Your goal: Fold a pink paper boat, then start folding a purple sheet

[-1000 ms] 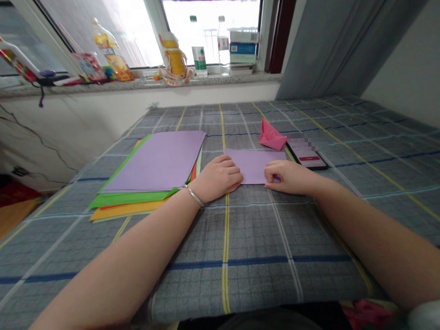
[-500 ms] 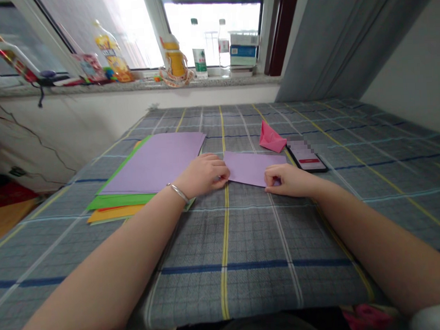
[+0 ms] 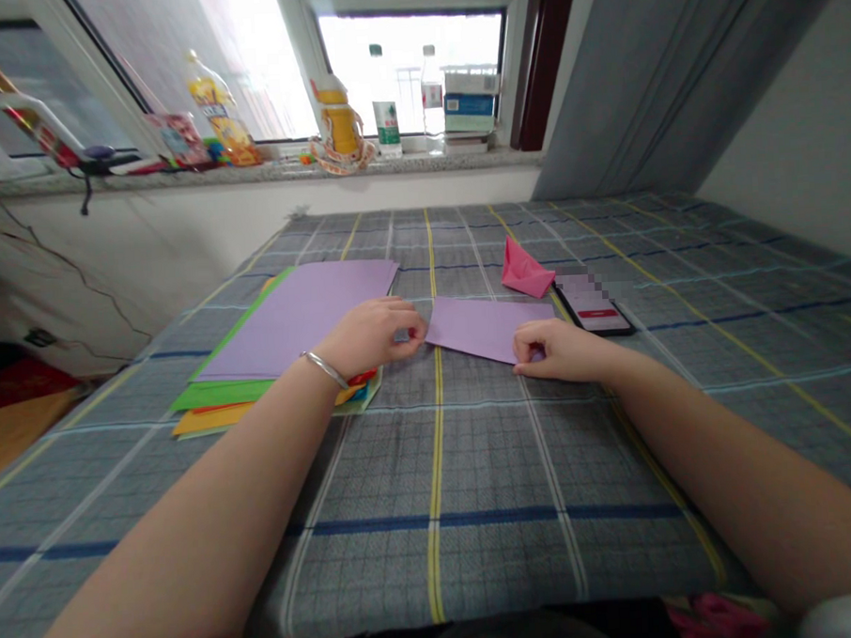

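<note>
A small rectangle of purple paper (image 3: 478,326), apparently folded, lies flat on the plaid cloth in front of me. My right hand (image 3: 543,345) pinches its near right corner, fingers curled and thumb pressed in. Just beyond the left edge of the paper is my left hand (image 3: 390,330), its fingers curled toward the thumb; nothing shows between them. Under and beside that hand lies a stack of coloured sheets (image 3: 291,315), purple on top, with green and orange edges sticking out. A folded pink paper piece (image 3: 526,269) stands behind the small purple paper.
A phone (image 3: 594,302) with its screen lit lies to the right of the pink piece. The plaid cloth (image 3: 489,476) covers the table. On the windowsill behind are bottles, a yellow cup (image 3: 339,125) and stacked boxes (image 3: 471,105). A grey curtain hangs at the right.
My left hand has slid left off the small purple paper, uncovering its left corner. My right hand stays at the right corner. The view has tilted up slightly.
</note>
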### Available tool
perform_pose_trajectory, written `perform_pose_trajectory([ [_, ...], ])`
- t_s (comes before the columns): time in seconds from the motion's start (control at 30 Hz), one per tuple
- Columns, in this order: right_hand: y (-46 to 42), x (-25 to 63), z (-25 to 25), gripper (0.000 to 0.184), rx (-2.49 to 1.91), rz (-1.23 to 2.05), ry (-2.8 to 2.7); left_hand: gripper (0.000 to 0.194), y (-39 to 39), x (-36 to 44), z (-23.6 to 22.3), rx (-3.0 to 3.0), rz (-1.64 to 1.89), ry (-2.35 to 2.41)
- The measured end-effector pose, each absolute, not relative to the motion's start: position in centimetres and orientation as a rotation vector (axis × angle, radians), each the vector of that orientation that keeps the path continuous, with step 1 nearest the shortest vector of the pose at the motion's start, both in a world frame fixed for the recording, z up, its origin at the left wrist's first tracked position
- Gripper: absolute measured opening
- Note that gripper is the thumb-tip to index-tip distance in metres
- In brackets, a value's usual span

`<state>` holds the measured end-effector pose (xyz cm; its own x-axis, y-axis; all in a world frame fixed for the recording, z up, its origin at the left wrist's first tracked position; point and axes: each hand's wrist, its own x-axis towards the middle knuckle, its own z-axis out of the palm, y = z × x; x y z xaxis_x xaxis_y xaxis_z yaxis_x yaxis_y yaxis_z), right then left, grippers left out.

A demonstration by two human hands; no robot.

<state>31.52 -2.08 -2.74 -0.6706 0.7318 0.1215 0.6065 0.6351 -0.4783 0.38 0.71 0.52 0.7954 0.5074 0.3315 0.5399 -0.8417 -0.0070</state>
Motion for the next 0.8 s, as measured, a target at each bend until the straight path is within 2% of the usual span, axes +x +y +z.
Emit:
perform_pose_trajectory([
  [0.17, -2.1, 31.4, -2.8, 0.02, -1.093, 0.578, -2.565, 0.01, 0.7, -0.1, 0.3, -2.838, -0.388, -0.964],
  [0.3, -2.4, 31.2, -2.3, 0.019, -1.139, 0.619, -2.569, 0.018, 0.8, 0.2, -0.6, -2.731, -0.339, -1.137],
  [0.4, -2.4, 31.7, -1.6, 0.02, -1.372, 0.36, -2.526, 0.032, 0.3, 1.4, -1.4, -2.631, -0.321, -1.223],
  [0.5, -2.3, 32.8, -1.1, 0.014, -1.648, -0.019, -2.524, 0.035, -0.6, 2.8, -2.0, -2.554, -0.327, -1.262],
  [0.67, -2.8, 33.8, -1.1, 0.031, -1.894, -0.088, -2.543, 0.036, -1.4, 3.9, -2.8, -2.491, -0.286, -1.279],
  [0.8, -3.2, 33.4, -1.5, 0.037, -1.944, -0.081, -2.528, 0.029, -1.6, 4.0, -3.3, -2.411, -0.257, -1.312],
])
